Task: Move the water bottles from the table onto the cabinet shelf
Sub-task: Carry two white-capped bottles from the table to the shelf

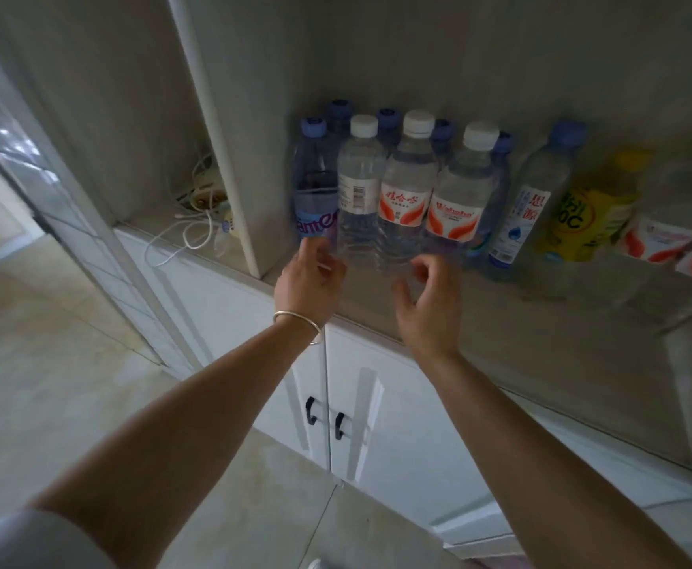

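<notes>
With both our left hand (310, 277) and right hand (428, 299) loosely spread and empty beside the front bottles (406, 190), a careless knuckle could topple them.

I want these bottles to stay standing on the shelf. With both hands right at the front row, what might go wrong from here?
1. The white-capped bottles stand packed together near the shelf edge; a nudge from the left hand or right hand might tip one off or set the row toppling.
2. Neither hand seems to have a grip on a bottle, so a tilting one may not be caught.
3. The loose white cable hangs over the edge nearby and might snag an arm.
</notes>
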